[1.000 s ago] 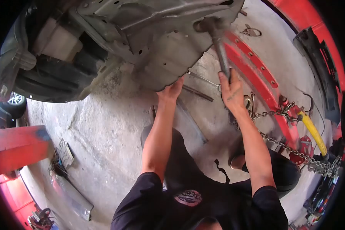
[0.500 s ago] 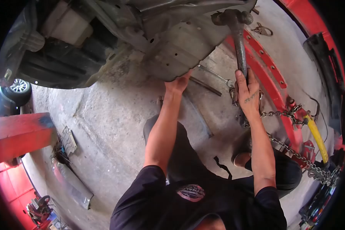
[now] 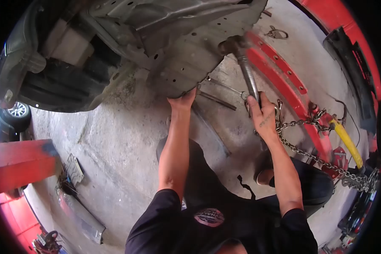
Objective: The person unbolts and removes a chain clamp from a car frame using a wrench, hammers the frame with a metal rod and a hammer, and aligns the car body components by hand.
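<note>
My right hand (image 3: 263, 116) is closed around the handle of a hammer (image 3: 247, 74). The worn hammer head is raised beside the ragged right edge of a grey sheet-metal car body panel (image 3: 186, 61); whether they touch I cannot tell. My left hand (image 3: 183, 100) reaches up to the panel's lower edge and goes behind it. Its fingers are hidden there, so anything in them is out of sight.
On the concrete floor lie a wrench (image 3: 226, 86), a metal bar (image 3: 217, 100) and a longer flat bar (image 3: 211, 129). To the right stands a red steel beam (image 3: 279, 70) with a chain (image 3: 298, 148) and a yellow-handled tool (image 3: 346, 142). A red post (image 3: 21, 165) juts in at left.
The hammer has come down and left, its head closer to the panel edge. The view has shifted slightly. My left hand stays at the panel's lower edge.
</note>
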### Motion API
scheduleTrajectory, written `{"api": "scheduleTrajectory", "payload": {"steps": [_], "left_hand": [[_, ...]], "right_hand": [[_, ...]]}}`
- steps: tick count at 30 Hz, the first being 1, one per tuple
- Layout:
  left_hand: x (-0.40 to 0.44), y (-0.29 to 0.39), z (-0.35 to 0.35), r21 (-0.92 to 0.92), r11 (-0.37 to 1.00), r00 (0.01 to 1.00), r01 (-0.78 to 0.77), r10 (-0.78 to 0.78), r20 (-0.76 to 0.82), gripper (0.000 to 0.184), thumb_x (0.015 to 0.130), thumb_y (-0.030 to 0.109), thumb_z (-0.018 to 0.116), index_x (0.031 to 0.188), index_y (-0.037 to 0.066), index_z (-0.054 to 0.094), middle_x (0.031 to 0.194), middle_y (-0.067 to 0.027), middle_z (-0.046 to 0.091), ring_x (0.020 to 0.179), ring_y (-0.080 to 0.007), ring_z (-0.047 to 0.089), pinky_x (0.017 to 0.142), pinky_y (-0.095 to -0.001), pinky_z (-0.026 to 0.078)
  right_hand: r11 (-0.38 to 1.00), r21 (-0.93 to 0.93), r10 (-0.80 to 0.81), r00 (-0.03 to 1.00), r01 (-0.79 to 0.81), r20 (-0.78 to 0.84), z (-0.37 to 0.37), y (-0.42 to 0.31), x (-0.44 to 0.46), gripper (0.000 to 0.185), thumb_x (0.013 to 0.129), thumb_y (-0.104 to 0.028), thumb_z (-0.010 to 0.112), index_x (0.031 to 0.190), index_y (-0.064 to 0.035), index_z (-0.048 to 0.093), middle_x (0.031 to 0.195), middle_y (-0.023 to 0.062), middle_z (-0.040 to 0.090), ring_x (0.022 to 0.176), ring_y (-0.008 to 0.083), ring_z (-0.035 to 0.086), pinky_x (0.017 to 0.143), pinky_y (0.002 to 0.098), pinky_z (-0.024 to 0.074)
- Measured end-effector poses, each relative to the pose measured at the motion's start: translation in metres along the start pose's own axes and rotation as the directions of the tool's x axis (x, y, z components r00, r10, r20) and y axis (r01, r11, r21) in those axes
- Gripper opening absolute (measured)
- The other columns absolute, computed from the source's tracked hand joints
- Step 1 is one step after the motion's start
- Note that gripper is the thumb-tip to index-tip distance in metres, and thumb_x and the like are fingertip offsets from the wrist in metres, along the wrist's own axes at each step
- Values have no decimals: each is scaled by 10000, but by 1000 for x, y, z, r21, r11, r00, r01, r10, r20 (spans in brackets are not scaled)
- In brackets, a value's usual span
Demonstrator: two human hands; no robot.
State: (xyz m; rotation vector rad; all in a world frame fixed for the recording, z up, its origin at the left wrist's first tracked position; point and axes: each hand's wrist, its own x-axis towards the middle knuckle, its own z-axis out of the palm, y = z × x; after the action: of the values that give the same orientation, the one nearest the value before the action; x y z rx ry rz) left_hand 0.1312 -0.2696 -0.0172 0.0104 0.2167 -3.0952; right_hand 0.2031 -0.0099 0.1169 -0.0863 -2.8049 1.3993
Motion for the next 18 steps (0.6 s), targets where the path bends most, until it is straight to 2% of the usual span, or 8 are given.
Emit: {"api": "scheduleTrajectory", "payload": {"steps": [3,4,5,7,8,9,15,18], "left_hand": [[-1,0,3,101,993,979,-63,81,-189,576,960,471,525,1422,128,513,1479,-70,506,1382,-283,444,1166,-472,337],[-1,4,1,-311,950,986,40,-88,-141,571,960,470,527,1419,131,514,1476,-67,508,1381,-281,445,1166,-471,336],[-1,10,-1,-663,734,975,149,-223,-28,567,961,469,529,1417,134,515,1473,-65,510,1379,-279,445,1166,-471,335],[2,13,-6,-615,772,983,159,-180,28,559,965,463,526,1417,135,514,1473,-62,509,1380,-276,443,1168,-470,330],[3,3,-8,-205,979,1000,19,-23,-17,556,969,458,521,1420,133,510,1476,-61,506,1382,-274,440,1170,-469,326],[3,-2,-8,249,959,991,-135,136,12,553,973,453,517,1422,130,507,1480,-60,502,1384,-273,437,1171,-468,323],[4,1,-17,142,984,982,-107,128,-142,528,992,420,487,1432,128,495,1495,-58,486,1399,-276,418,1176,-484,307],[3,-7,13,200,974,993,-106,114,-29,590,1006,502,401,1474,144,437,1550,-70,403,1437,-304,339,1213,-519,192]], "right_hand": [[996,92,13,997,-6,-71,-2,-3,0,337,993,-326,587,972,9,564,597,123,524,553,159,502,551,352,435],[996,90,-18,996,26,-90,1,-5,3,338,993,-327,587,972,9,560,597,128,526,550,168,511,550,352,436],[994,86,-50,993,59,-109,5,-9,8,339,993,-328,588,973,8,556,597,133,529,548,177,519,550,353,436],[995,27,-91,990,95,-106,18,-11,24,340,993,-327,585,969,9,547,598,148,531,543,199,526,548,358,436],[995,-32,-98,992,96,-80,30,-6,33,339,993,-325,583,966,10,542,600,157,532,541,211,525,547,364,435],[991,-92,-106,993,100,-57,37,-3,37,339,994,-324,580,962,12,537,601,167,532,539,224,523,546,369,433],[998,-58,-13,999,15,35,20,-30,29,349,1000,-333,564,948,11,531,597,180,520,537,248,488,552,404,425],[997,-55,-59,997,57,-46,27,-28,25,360,1001,-342,562,944,11,531,599,184,522,538,255,497,565,409,433]]}}
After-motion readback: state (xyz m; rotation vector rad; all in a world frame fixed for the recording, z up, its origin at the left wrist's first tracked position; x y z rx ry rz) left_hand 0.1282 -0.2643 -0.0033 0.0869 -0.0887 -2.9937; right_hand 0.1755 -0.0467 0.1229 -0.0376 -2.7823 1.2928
